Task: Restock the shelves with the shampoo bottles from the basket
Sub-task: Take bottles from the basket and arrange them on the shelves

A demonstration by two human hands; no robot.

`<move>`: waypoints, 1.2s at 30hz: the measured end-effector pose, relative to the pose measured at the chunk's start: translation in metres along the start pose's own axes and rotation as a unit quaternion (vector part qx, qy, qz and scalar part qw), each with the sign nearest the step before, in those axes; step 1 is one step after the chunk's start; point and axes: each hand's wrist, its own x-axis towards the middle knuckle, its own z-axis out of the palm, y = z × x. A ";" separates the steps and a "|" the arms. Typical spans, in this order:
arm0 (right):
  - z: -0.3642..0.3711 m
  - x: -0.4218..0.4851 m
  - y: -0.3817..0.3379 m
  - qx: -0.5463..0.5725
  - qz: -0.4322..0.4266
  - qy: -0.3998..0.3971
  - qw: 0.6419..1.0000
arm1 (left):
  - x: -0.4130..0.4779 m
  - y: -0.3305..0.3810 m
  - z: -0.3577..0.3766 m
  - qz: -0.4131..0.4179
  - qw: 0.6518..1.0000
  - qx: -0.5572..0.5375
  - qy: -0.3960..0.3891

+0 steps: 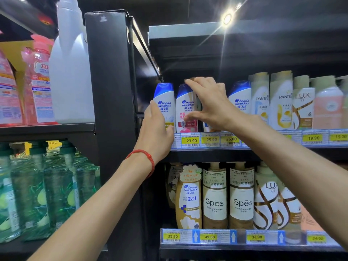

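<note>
left hand (156, 127) holding leftmost shampoo bottle (164, 102), right hand (209, 102) clasping neighbouring bottle (185, 110), upper shelf (207, 154)

A black post (111, 91) stands at 11 o'clock and splits the dark shelving into two bays. At 1 o'clock a spotlight (227, 18) flares with long rays, just above a pale shelf edge (184, 31). One price rail (263, 141) with yellow tags runs at 3 o'clock, a lower rail (244, 237) runs at 5 o'clock, and a black left shelf (47, 129) lies at 9 o'clock.

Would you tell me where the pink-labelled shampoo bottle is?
The pink-labelled bottle stands on the upper shelf, second from left, between the white-labelled bottle and the right hand.
</note>
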 end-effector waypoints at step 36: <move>-0.074 -0.028 0.109 -0.113 -0.048 -0.009 0.992 | 0.063 0.108 0.042 0.131 0.973 0.169 -0.082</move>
